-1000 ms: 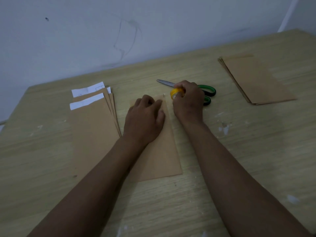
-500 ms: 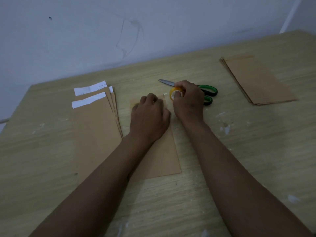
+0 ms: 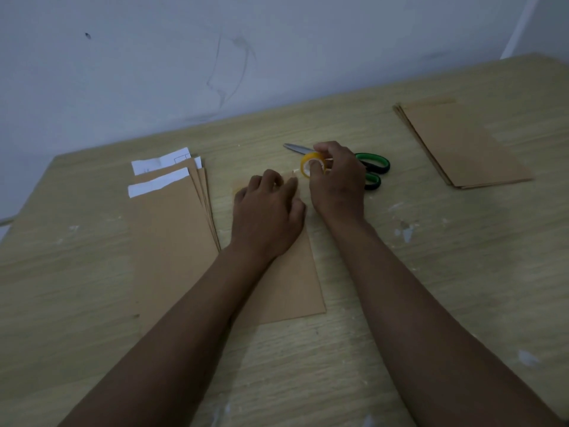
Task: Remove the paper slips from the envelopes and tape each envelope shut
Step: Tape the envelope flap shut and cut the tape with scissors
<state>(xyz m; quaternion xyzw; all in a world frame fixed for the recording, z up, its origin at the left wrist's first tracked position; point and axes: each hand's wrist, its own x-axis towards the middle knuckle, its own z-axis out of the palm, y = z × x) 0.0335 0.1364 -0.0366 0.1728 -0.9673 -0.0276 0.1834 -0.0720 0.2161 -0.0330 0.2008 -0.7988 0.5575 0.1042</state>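
Observation:
A brown envelope (image 3: 292, 285) lies flat in the middle of the wooden table (image 3: 431, 272). My left hand (image 3: 268, 217) rests on its far end, the fingers bent down onto the flap near a strip of clear tape. My right hand (image 3: 337, 180) grips a small yellow tape roll (image 3: 311, 164) just past the envelope's top right corner, one finger through its core. To the left is a stack of brown envelopes (image 3: 172, 229) with white paper slips (image 3: 158, 185) sticking out of their tops.
Green-handled scissors (image 3: 374, 169) lie behind my right hand, blades pointing left. A second pile of brown envelopes (image 3: 462, 146), with no slips showing, sits at the far right. A white wall runs along the table's back edge.
My right hand has lifted the tape roll a little up and to the right, off the envelope's corner. My left hand has crept forward along the flap.

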